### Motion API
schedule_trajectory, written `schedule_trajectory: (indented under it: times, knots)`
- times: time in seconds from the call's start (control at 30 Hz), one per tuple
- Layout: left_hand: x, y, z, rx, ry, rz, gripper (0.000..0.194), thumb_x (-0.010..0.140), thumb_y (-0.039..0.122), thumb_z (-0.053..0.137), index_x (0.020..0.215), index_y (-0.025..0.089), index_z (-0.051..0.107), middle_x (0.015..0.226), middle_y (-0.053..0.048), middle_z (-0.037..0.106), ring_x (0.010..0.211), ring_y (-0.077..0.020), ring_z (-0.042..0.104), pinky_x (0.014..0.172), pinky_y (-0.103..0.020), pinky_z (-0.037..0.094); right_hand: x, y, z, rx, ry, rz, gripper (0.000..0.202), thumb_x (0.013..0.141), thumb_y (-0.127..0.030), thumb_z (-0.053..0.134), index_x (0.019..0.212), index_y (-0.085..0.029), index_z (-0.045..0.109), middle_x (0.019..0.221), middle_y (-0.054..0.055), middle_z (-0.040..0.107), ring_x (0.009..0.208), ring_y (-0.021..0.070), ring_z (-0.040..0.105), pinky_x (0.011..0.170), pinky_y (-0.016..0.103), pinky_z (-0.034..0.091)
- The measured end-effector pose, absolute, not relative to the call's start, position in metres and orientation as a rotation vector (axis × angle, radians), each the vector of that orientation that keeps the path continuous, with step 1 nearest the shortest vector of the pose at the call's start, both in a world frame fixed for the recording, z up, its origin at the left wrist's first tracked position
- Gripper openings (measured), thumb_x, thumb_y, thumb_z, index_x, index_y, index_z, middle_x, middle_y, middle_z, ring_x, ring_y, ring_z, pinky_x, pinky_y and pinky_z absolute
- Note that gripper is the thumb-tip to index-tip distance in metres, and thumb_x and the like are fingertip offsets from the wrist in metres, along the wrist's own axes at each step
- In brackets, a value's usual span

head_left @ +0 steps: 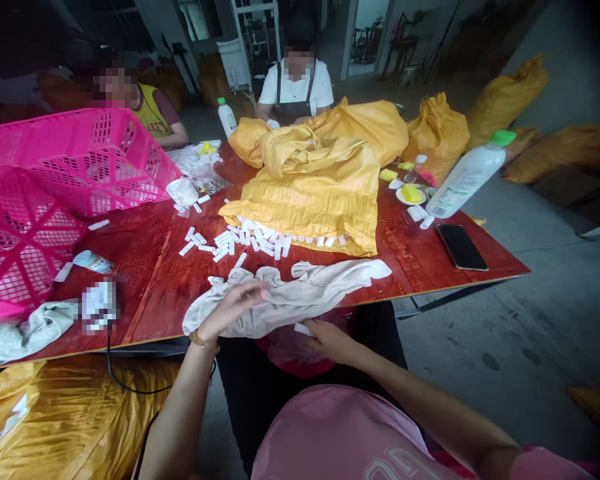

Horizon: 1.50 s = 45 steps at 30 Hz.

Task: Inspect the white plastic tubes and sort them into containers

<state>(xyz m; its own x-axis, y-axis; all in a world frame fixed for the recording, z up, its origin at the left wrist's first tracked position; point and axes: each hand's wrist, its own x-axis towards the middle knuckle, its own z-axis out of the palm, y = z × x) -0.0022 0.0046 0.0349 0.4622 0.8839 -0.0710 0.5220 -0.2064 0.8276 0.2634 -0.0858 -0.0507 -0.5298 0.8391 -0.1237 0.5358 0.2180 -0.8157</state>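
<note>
The step in hand appears to be the handling of a single white piece (303,329) at the near edge of the table (150,267), in the lower centre of the frame. The right hand (334,341) pinches this piece between its fingertips, above a pink basin (305,364) that sits between the person's legs. The basin's contents look pale but are too dim to identify.

The left hand (240,300) is above the crumpled grey cloth (305,297), its fingers extended toward the centre of the frame. They are blurred; whether they press together on anything, or touch the cloth, cannot be told.

A loose heap of similar pieces (250,239) lies at the centre of the frame, beyond the cloth, partly under the mouth of a yellow sack (320,193). A phone (463,247) lies at the right of the frame, well apart from both hands.

In this inspector's judgement, the next move calls for a firm pinch on the narrow piece and a free left hand kept clear of the cloth's folds. A loose hold could let the piece drop into the basin.
</note>
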Motion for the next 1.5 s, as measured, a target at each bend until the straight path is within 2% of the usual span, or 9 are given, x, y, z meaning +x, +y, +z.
schedule_trajectory:
  times: [0.07,0.2,0.4,0.73,0.93,1.03,1.17,1.33,1.5]
  knots:
    - [-0.014,0.045,0.022,1.986,1.678,0.771,0.039,0.089,0.045,0.059,0.114,0.017,0.069,0.111,-0.014,0.067,0.103,-0.0285,0.061,0.092,-0.041,0.047,0.271,-0.075,-0.048,-1.345,-2.327,1.113,0.044,0.080,-0.017,0.067,0.124,-0.016,0.060,0.120,0.016,0.064,0.108,0.0279,0.061,0.090,0.038,0.048]
    - [-0.016,0.100,-0.010,2.099,2.150,0.611,0.031,0.084,0.037,0.064,0.104,0.014,0.068,0.119,-0.021,0.057,0.119,-0.0399,0.047,0.098,-0.055,0.038,0.275,-0.013,-0.012,-1.073,-2.479,0.894,0.018,0.096,-0.018,0.050,0.103,-0.019,0.066,0.097,0.007,0.070,0.090,0.0194,0.065,0.083,0.030,0.050]
    - [-0.020,0.097,-0.012,2.158,1.965,0.728,0.020,0.085,0.031,0.064,0.101,0.019,0.070,0.107,-0.011,0.057,0.108,-0.0287,0.054,0.096,-0.042,0.043,0.245,0.105,-0.002,-1.323,-2.664,-0.004,0.029,0.094,-0.004,0.045,0.113,-0.016,0.064,0.114,0.014,0.062,0.108,0.0238,0.057,0.094,0.037,0.045]
    - [-0.011,-0.017,0.035,1.368,1.428,1.306,0.029,0.083,0.041,0.069,0.097,0.019,0.057,0.069,0.004,0.058,0.058,-0.0110,0.052,0.056,-0.022,0.039,0.253,0.111,0.001,-1.096,-2.502,0.402,0.018,0.095,-0.015,0.049,0.108,-0.014,0.062,0.114,0.015,0.060,0.111,0.0264,0.053,0.101,0.042,0.039]
    - [0.024,-0.049,0.042,1.267,1.308,1.433,0.022,0.086,0.036,0.067,0.100,0.020,0.061,0.072,0.001,0.064,0.057,-0.0113,0.055,0.056,-0.022,0.043,0.260,0.018,0.014,-0.980,-1.863,1.191,0.029,0.104,-0.043,0.033,0.118,-0.023,0.047,0.083,0.000,0.059,0.069,0.0151,0.056,0.067,0.028,0.048]
    - [0.043,-0.062,0.053,1.481,1.371,1.378,0.025,0.089,0.036,0.065,0.109,0.020,0.067,0.083,-0.002,0.069,0.064,-0.0126,0.058,0.062,-0.024,0.047,0.256,-0.027,0.018,-0.867,-1.628,1.560,0.030,0.100,-0.049,0.044,0.115,-0.024,0.051,0.082,-0.001,0.054,0.064,0.0122,0.050,0.057,0.023,0.043]
    - [0.053,-0.080,0.064,1.966,1.388,1.229,0.022,0.091,0.028,0.065,0.111,0.022,0.070,0.097,-0.004,0.072,0.077,-0.0154,0.064,0.075,-0.027,0.050,0.258,-0.055,0.021,-0.821,-1.716,1.496,0.022,0.093,-0.041,0.060,0.101,-0.020,0.060,0.091,0.001,0.057,0.078,0.0142,0.053,0.072,0.026,0.045]
    - [0.059,-0.096,0.061,2.009,1.313,1.032,0.023,0.092,0.027,0.063,0.112,0.022,0.071,0.100,-0.005,0.073,0.088,-0.0186,0.067,0.081,-0.028,0.052,0.260,-0.070,0.020,-0.966,-1.996,1.003,0.016,0.098,-0.029,0.049,0.095,-0.019,0.061,0.090,0.005,0.057,0.084,0.0192,0.055,0.080,0.033,0.048]
    - [0.062,-0.100,0.047,1.682,1.300,0.990,0.032,0.096,0.035,0.056,0.122,0.019,0.067,0.084,-0.003,0.071,0.068,-0.0143,0.063,0.069,-0.026,0.052,0.252,-0.077,0.024,-0.938,-2.004,0.946,0.015,0.099,-0.027,0.047,0.097,-0.019,0.061,0.096,0.006,0.058,0.090,0.0191,0.056,0.084,0.032,0.047]
